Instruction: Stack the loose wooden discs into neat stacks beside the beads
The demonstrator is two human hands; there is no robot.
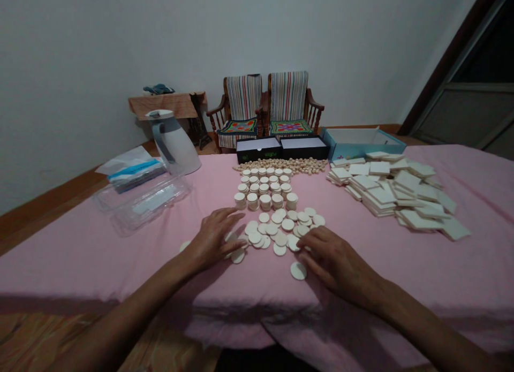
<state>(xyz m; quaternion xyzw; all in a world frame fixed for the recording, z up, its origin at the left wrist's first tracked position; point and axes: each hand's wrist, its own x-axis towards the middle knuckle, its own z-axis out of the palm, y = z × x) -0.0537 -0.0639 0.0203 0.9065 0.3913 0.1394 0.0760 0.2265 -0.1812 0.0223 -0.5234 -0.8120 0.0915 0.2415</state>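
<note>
A loose heap of round pale wooden discs [272, 229] lies on the pink tablecloth between my hands. My left hand [217, 235] rests at the heap's left side, fingers apart, with discs under and beside the fingertips. On the right side, my right hand [327, 254] has bent fingers touching the edge of the heap; nothing shows lifted in it. One single disc [298, 271] lies close to my right thumb, and another disc [185, 246] is partly hidden behind my left wrist. Beyond the heap stand several rows of neatly stacked discs [265, 202].
Small wooden beads [297, 165] are spread behind the stacks, before two black boxes [259, 149] and a blue box [363, 143]. Square wooden tiles [395, 190] are piled at right. At left are clear plastic trays [150, 203], a blue packet [134, 171] and a jug [176, 142].
</note>
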